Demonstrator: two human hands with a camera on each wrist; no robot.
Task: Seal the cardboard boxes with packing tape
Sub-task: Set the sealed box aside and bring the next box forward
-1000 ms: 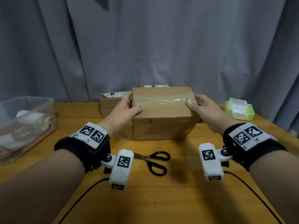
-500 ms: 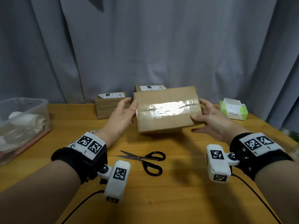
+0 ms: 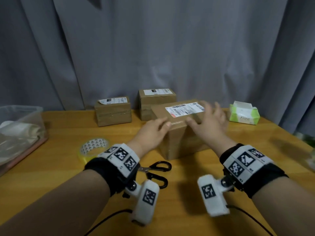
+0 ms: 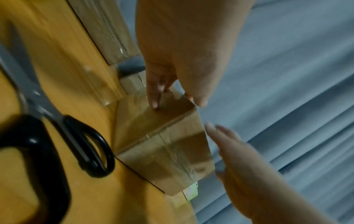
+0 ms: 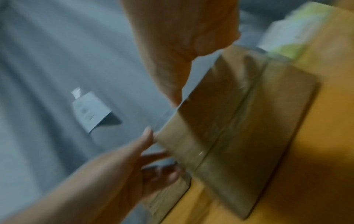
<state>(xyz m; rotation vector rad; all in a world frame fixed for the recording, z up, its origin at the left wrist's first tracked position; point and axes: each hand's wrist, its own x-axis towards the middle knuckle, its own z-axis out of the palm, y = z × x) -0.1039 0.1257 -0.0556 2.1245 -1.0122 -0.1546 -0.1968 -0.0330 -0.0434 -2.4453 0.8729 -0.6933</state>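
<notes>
sitting on the table (image 3: 187, 193) near its middle, the box (image 3: 179, 133) shows its white label (image 3: 185, 109) on top and clear tape down the near face, plain in the left wrist view. left hand (image 3: 150, 133) rests at the box's near left top corner, fingers straight, fingertips (image 4: 154, 103) touching the cardboard edge. right hand (image 3: 208, 123) is over the near right part of the top, fingers spread wide and blurred; whether it touches the box i cannot tell. it holds nothing.

two more boxes stand behind, by the curtain (image 3: 153, 48): the left box (image 3: 113, 113) apart to the left, the back box (image 3: 156, 101) just behind the main one, each with a label on top. tape roll (image 3: 94, 147) lies flat on the table left of the left wrist. scissors (image 3: 157, 172) with black handles lie in front of the box, partly hidden by the left wrist band. green tissue pack (image 3: 243, 113) sits to the right near the curtain. clear tub (image 3: 18, 133) holding pale things stands at the table's left edge.
</notes>
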